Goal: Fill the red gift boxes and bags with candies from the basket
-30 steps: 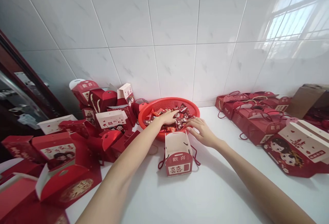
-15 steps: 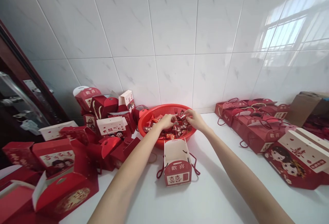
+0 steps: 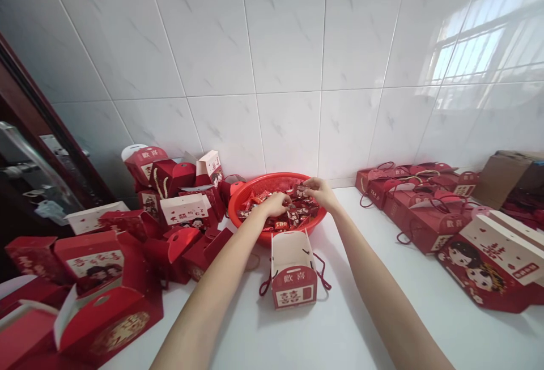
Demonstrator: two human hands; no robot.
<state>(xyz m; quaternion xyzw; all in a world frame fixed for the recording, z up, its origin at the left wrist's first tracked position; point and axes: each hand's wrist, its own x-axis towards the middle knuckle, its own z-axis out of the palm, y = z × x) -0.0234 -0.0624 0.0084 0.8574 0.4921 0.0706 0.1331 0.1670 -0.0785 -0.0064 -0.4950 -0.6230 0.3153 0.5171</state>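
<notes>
Both hands are over a red plastic basket (image 3: 276, 176) filled with small wrapped candies (image 3: 293, 220). My left hand (image 3: 275, 204) is at the middle of the basket, fingers closed together over the candies; what it grips is too small to name. Over the basket's right side, my right hand (image 3: 318, 191) pinches a dark red wrapped candy (image 3: 301, 190). Directly in front of the basket, between my forearms, a red and cream box (image 3: 294, 293) stands with its top open and cord handles hanging at both sides.
Many red boxes (image 3: 114, 302), several with raised flaps, crowd the left. More red boxes (image 3: 425, 214) with cords stand in rows at the right, near a brown carton (image 3: 497, 180). A tiled wall (image 3: 289, 132) rises behind the white table (image 3: 331, 330).
My right hand has shifted slightly left, and the candy in its fingers is turned differently. My left hand has moved only slightly within the basket. The open box has stayed in place.
</notes>
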